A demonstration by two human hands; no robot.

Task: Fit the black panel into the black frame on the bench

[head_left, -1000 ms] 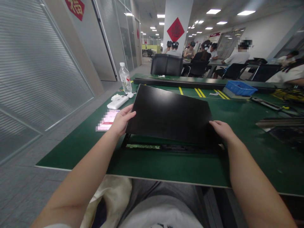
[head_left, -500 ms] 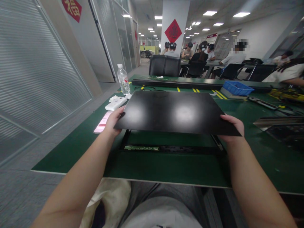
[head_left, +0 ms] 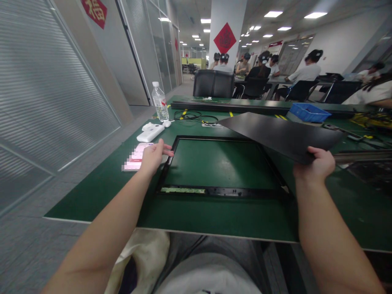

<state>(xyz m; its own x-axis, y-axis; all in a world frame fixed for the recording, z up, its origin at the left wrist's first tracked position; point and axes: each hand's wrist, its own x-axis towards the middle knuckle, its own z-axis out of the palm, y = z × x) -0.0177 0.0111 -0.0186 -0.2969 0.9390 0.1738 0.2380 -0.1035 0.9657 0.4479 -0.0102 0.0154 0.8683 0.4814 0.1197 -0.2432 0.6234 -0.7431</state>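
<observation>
A thin black rectangular panel is tilted in the air over the right part of the green table. My right hand grips its near right edge, thumb on top. Flat on the table lies a black rectangular frame, with the green tabletop showing through its middle. A narrow green circuit board sits along the frame's near side, at the left. My left hand is beside the frame's left side, fingers stretched out and holding nothing. Whether its fingertips touch the frame I cannot tell.
A phone, a white device and a water bottle stand at the left. Black cable lies behind the frame. A blue bin is at the back right, near yellow cables. Several people sit beyond the table.
My left hand has let go of the panel. My right hand has carried the panel to the right, tilting it, so the frame beneath is now uncovered.
</observation>
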